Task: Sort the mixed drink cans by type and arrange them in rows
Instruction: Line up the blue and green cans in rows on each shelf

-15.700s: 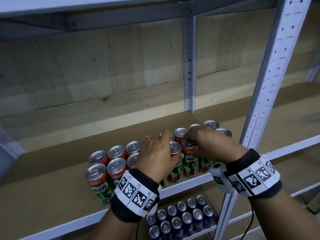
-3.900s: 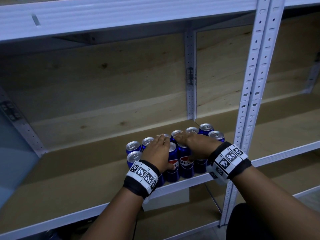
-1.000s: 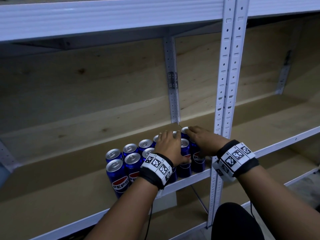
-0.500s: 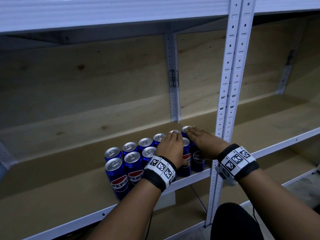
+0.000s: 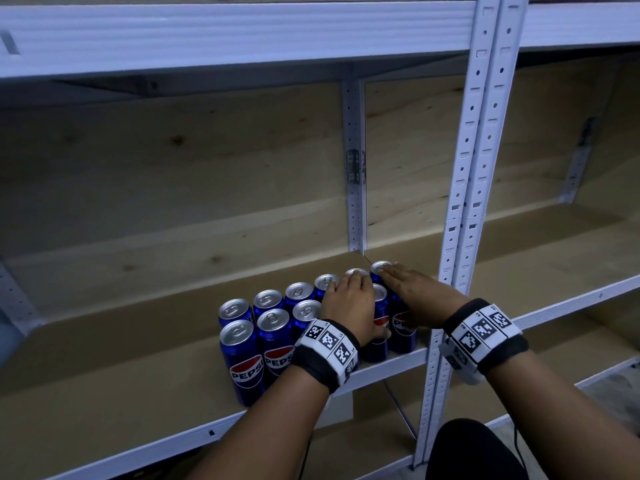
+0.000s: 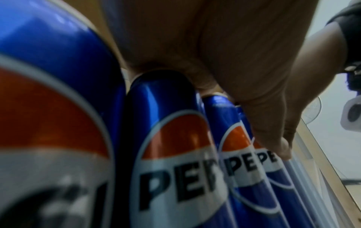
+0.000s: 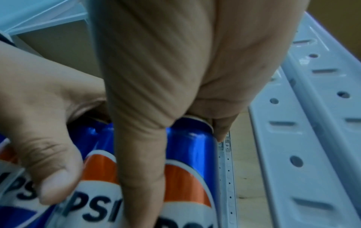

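Note:
Blue Pepsi cans (image 5: 242, 355) stand upright in two tight rows on the brown shelf board (image 5: 121, 368), labels facing front. My left hand (image 5: 349, 306) lies over the can tops right of the middle, fingers reaching the back row, thumb (image 6: 273, 126) down a front can's face. My right hand (image 5: 412, 296) lies flat over the rightmost cans, straight fingers touching the back corner can's lid (image 5: 379, 266). In the right wrist view its thumb (image 7: 140, 162) presses down the label of the end can (image 7: 189, 154), with the left thumb (image 7: 48, 166) beside it.
A white perforated upright (image 5: 464, 202) stands right beside the right hand, another post (image 5: 355, 168) at the back wall behind the cans. A white shelf beam (image 5: 242, 32) runs overhead. Bare board stretches left of the cans and past the upright on the right.
Long ago the hands were on Milo cans on a higher shelf. Over the last second both hands stay on the right end of the Pepsi block, barely shifting; the cans look unmoved.

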